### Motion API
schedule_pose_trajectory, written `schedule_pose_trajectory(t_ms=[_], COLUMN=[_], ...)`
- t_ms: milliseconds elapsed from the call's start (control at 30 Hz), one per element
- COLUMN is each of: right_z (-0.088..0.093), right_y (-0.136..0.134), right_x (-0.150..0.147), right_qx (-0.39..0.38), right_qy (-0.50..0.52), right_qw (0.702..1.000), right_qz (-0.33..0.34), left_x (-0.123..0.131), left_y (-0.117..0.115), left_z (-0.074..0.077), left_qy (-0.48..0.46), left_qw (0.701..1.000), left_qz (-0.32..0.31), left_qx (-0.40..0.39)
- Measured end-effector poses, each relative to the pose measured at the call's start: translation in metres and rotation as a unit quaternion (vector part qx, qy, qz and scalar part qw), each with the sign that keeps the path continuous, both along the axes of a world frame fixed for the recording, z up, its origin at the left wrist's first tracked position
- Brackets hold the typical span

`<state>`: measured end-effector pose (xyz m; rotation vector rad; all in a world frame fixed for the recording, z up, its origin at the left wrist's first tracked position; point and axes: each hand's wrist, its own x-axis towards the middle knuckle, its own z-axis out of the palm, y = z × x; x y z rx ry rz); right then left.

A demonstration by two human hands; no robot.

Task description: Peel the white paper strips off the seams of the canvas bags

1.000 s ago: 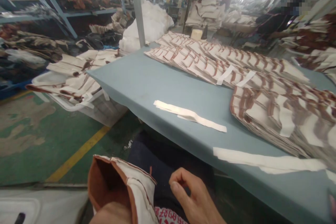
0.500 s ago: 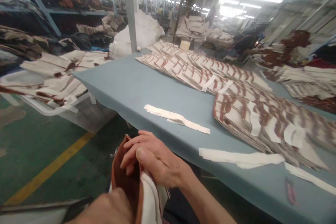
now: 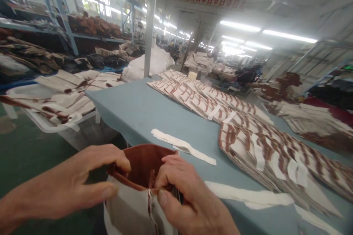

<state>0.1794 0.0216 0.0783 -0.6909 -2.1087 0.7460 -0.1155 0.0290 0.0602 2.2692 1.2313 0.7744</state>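
Note:
A sewn leather tube (image 3: 127, 205), like a boot shaft, stands upright in front of me, cream outside and reddish brown inside. Its mouth faces up and is held wide. My left hand (image 3: 91, 180) grips the left rim, fingertips hooked inside and thumb outside. On the other side my right hand (image 3: 183, 187) pinches the rim beside a dark-edged vertical seam, its fingers curled into the mouth. The lower part of the tube runs out of view. White cloth strips (image 3: 183, 147) lie on the blue-grey table just beyond the hands.
Layered cream and brown pieces (image 3: 198, 97) cover the right of the blue-grey table (image 3: 121, 106). More white strips (image 3: 248, 194) lie near its front edge. A plastic bin (image 3: 74, 136) with similar pieces stands left. A metal post (image 3: 151, 25) rises behind; a person (image 3: 245, 75) sits farther back.
My left hand has come out of the tube onto its left rim. My right hand has shifted to the right rim. The mouth is now spread wider, and the view has tilted up.

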Motion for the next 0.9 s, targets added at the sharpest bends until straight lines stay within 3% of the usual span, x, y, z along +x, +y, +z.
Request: schedule_pose_trajectory(t_ms=[133, 267, 433, 600, 733, 900], right_z=[-0.001, -0.005, -0.009, -0.015, -0.024, -0.038], right_y=[-0.008, -0.012, -0.01, -0.011, -0.015, -0.007], right_x=[0.003, 0.009, 0.013, 0.015, 0.017, 0.023], right_qx=[-0.013, -0.024, -0.011, 0.049, 0.02, -0.06], right_qy=[-0.019, -0.029, -0.007, -0.04, -0.009, 0.056], right_qw=[0.999, 0.998, 0.999, 0.996, 0.996, 0.995], right_qz=[-0.028, -0.051, -0.051, -0.064, -0.086, -0.057], left_x=[0.03, 0.054, 0.068, 0.073, 0.074, 0.087], left_y=[-0.005, -0.009, -0.007, -0.008, -0.012, -0.005], left_z=[0.019, 0.022, 0.031, 0.023, 0.006, 0.007], left_qy=[-0.019, -0.027, -0.023, -0.009, -0.059, -0.097], left_qw=[0.991, 0.988, 0.982, 0.986, 0.988, 0.972], left_qz=[-0.135, -0.144, -0.182, -0.163, -0.138, -0.124], left_qx=[0.002, 0.039, 0.039, 0.027, -0.041, -0.177])
